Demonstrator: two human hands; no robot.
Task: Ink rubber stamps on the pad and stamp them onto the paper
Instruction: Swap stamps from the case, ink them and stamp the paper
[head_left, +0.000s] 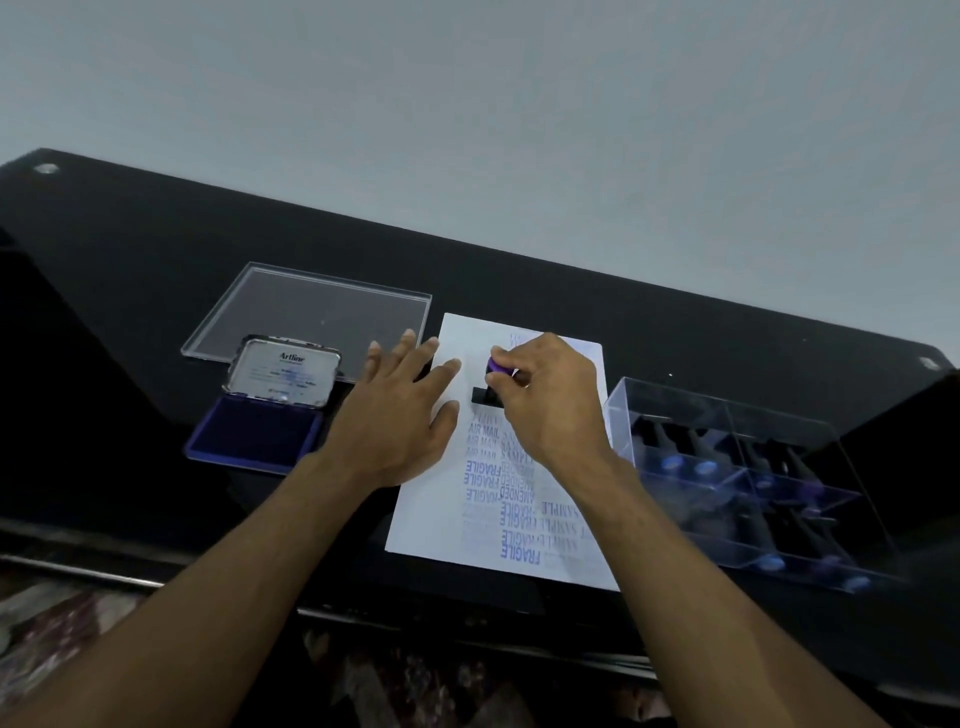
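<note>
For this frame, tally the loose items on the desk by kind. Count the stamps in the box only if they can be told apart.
Sheet of paper: 1
Ink pad, lid open: 1
Stamp in use, gripped by the right hand: 1
Clear divided box of stamps: 1
Clear flat lid: 1
Total: 5
Stamps inside the box overlap and blur; no reliable count. The left hand presses the paper.

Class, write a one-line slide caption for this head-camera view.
Right hand presses a stamp onto the paper while the left hand steadies its edge.
</note>
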